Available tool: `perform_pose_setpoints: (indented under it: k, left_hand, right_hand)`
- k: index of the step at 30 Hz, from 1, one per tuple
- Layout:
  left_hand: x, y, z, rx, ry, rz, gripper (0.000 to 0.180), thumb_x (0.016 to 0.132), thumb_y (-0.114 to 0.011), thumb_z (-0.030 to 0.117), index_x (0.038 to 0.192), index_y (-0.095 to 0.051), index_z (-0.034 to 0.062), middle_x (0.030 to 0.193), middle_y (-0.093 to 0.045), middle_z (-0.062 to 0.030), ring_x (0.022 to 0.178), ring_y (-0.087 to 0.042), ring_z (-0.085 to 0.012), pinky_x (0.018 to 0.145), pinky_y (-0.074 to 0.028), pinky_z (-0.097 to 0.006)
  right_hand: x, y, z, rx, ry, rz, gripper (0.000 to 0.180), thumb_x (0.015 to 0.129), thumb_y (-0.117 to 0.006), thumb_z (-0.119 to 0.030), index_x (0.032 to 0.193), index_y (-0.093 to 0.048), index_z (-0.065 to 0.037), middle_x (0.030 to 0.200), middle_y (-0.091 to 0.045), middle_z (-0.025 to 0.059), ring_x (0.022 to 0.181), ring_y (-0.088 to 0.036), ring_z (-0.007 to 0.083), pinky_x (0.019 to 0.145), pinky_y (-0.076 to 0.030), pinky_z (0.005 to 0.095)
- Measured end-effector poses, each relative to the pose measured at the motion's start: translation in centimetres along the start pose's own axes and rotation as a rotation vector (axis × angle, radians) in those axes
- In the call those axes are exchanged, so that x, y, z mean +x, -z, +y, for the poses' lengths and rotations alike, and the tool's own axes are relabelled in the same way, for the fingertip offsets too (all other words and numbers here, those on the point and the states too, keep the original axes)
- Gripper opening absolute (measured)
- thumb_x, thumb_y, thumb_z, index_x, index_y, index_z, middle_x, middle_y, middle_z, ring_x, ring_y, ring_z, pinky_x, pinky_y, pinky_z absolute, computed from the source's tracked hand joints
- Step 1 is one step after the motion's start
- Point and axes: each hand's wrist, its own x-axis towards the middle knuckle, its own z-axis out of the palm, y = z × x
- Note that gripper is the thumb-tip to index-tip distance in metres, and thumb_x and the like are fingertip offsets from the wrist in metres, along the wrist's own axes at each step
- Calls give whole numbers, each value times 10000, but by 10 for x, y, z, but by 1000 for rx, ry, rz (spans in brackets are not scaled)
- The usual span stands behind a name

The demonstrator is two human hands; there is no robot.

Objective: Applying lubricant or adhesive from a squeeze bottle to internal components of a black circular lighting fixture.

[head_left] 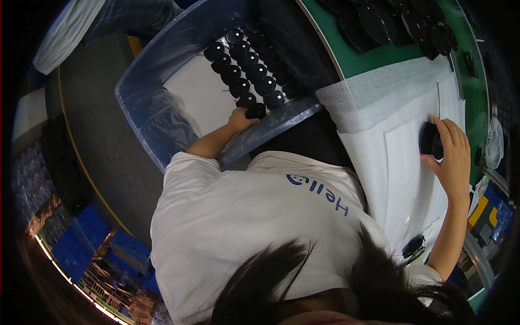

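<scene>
My left hand (237, 121) reaches into a blue bin (142, 92) lined with clear plastic. Its fingers close on a black round part (255, 111) at the near end of the rows; some fingertips are hidden behind it. Several similar glossy black round parts (239, 86) stand in rows on a white sheet (189, 89) inside the bin. On the right, my right hand (454, 154) grips a dark curved part (429, 140) between thumb and fingers, over white foam sheeting (387, 162) on the worktable.
A heap of black round parts (377, 24) lies on the green table mat (360, 62) at the far right. A small black object (414, 247) rests near my right elbow. A crumpled clear bag (494, 142) is at the right edge. Another person's leg (124, 19) shows at the upper left.
</scene>
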Motion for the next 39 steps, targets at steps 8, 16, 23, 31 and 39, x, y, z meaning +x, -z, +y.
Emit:
perform_pose_setpoints:
  k: [8,16,23,31,39]
  left_hand:
    - [-18,48,10,-354,-29,-281,524,634,-696,352,972,-577,-32,918,-589,-140,823,-550,-202,724,-429,-291]
    - [-1,92,-63,-408,111,285,448,630,-717,324,944,-606,23,711,-583,-58,653,-517,-133,616,-412,-256]
    - [29,76,-100,-148,265,604,531,620,-711,346,1008,-536,28,950,-565,-157,880,-549,-306,755,-436,-386]
    - [59,121,-88,14,479,614,626,626,-711,359,1151,-463,124,1102,-516,-100,994,-521,-277,811,-433,-392]
    - [94,128,-90,93,624,502,532,632,-672,418,1088,-489,215,1037,-586,-58,987,-544,-278,801,-448,-408]
  right_hand:
    - [-3,0,1,-41,-10,-27,815,479,-762,-93,1215,-413,-122,1157,-475,99,1089,-430,270,924,-338,369]
    - [-4,6,-6,-34,-62,-47,866,466,-769,-66,1242,-389,-136,1201,-451,89,1114,-414,269,940,-333,373]
    - [-11,13,-10,-33,-91,-46,904,451,-764,-58,1260,-366,-135,1257,-407,71,1139,-389,276,952,-325,376]
    - [-27,20,-8,29,-166,-60,899,442,-780,-63,1248,-390,-147,1277,-391,60,1153,-382,277,960,-321,390]
    - [-72,13,-6,166,-350,24,812,465,-732,-64,1216,-422,-96,1272,-393,113,1152,-377,311,954,-313,389]
